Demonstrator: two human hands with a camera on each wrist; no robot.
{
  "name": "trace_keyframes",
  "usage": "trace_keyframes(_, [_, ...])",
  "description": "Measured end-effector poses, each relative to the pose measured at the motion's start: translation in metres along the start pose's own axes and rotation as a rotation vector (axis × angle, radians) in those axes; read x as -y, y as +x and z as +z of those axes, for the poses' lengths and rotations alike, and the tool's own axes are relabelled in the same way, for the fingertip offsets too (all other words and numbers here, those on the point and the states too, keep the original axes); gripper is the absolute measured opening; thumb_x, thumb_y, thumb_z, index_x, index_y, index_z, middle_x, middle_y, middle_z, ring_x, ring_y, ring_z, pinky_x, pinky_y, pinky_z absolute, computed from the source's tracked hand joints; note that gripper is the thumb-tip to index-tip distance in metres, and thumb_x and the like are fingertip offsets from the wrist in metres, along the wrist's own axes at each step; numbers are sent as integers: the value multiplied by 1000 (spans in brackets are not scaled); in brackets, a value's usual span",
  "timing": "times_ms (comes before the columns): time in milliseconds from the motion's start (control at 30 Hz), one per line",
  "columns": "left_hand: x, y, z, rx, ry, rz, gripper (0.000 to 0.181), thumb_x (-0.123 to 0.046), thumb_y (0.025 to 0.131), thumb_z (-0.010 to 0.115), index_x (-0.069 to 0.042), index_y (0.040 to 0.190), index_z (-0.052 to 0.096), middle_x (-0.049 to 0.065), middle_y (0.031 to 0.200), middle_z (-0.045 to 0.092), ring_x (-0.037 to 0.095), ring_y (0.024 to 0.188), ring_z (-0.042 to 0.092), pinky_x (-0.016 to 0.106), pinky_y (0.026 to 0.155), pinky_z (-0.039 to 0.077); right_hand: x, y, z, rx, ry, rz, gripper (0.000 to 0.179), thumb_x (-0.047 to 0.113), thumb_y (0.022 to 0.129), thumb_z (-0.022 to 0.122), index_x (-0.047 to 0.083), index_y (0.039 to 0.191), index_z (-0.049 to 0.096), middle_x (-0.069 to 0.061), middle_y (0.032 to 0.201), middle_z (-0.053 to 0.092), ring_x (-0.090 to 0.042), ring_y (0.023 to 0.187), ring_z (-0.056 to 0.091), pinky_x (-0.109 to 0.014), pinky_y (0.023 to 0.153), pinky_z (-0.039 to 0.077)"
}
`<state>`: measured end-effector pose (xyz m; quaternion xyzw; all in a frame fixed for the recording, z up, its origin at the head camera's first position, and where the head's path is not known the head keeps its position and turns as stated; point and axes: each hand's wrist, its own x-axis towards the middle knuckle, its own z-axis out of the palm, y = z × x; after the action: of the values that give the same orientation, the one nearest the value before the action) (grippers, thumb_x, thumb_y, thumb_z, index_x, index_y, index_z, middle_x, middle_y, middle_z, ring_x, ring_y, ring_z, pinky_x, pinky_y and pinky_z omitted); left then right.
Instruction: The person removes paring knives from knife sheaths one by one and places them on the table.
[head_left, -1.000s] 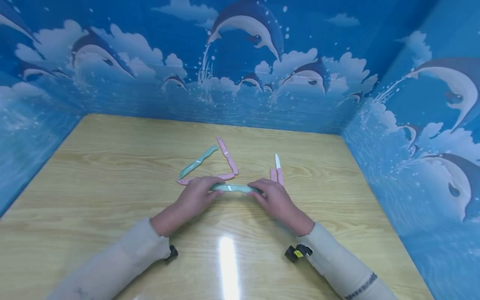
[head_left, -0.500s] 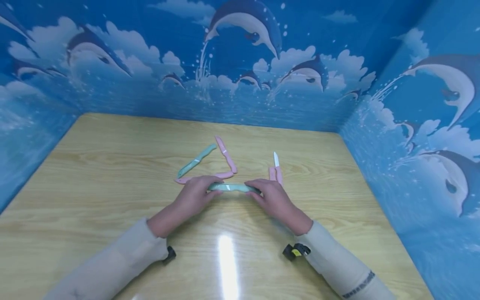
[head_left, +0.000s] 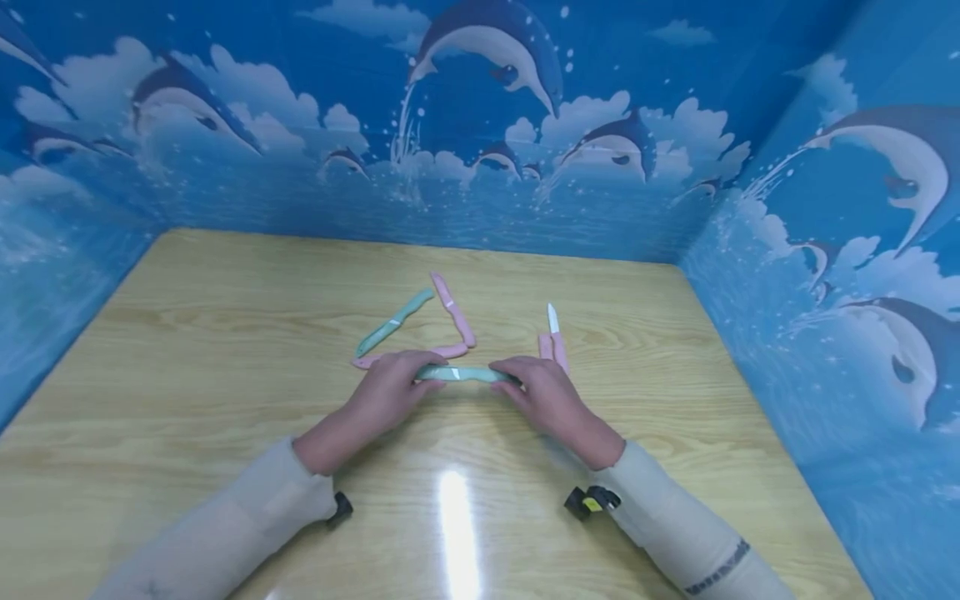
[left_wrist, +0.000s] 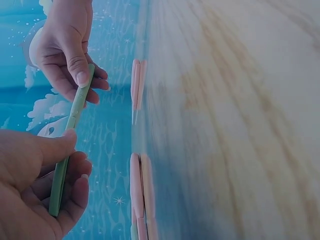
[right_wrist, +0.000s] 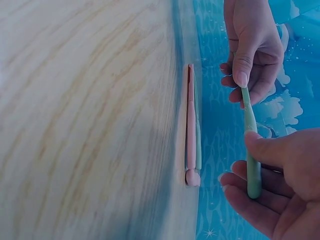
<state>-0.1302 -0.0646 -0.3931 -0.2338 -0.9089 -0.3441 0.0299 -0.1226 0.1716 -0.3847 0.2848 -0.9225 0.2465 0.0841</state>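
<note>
On the left of the tabletop (head_left: 150,400), a light left sleeve (head_left: 232,517) reaches in. Past it lies a green knife (head_left: 395,322), slanting up to the right, with a pale band at its middle. Just below its lower end, a crosswise pink knife (head_left: 450,351) runs rightward, partly covered by the left hand (head_left: 393,387). This hand pinches the left end of a second green knife (head_left: 465,374), thumb against the fingers. A slanted pink knife (head_left: 454,308) comes down to the crosswise one's right end; from this angle they seem to touch, or nearly so. The second green knife is level between both hands, raised off the wood, with a pale band left of its centre. The right hand (head_left: 551,400) grips its right end between thumb and fingers. Just beyond that hand stand out a short pink piece (head_left: 545,347) and, beside it, a pink-handled knife (head_left: 558,337), its white blade bare and pointing away. Farther right are the right sleeve (head_left: 682,521) and a blue dolphin-print wall (head_left: 840,275).
</note>
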Motion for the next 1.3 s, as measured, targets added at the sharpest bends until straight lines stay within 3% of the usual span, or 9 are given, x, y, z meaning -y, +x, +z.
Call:
trace_keyframes(467, [1,-5,0,-15,16,11,25,-13,85,75,-6,108,71,9,104,72,23,95,68,37,81,56,2,0,-1,-6,11,-7,25,12,84,75,1,107,71,-11,103,73,-23,94,70,-35,85,56])
trace_keyframes(867, [1,-6,0,-29,26,45,22,-9,83,76,-5,105,71,11,106,72,27,102,68,42,90,53,-1,-1,0,-13,22,-41,24,12,85,74,2,106,72,-11,102,73,-22,93,70,-35,83,56])
trace_keyframes(1133, [2,-5,0,-15,27,73,21,-8,82,76,-7,103,73,8,104,73,25,101,68,41,91,53,-3,-1,1,6,32,-2,24,12,85,74,3,107,72,-10,104,73,-22,96,70,-36,86,55])
trace_keyframes(1300, [1,-7,0,-10,29,48,22,-10,83,76,-7,105,72,8,105,72,26,103,67,42,93,52,-3,-1,1,13,24,13,25,13,86,74,3,108,71,-10,105,73,-22,96,70,-35,86,55])
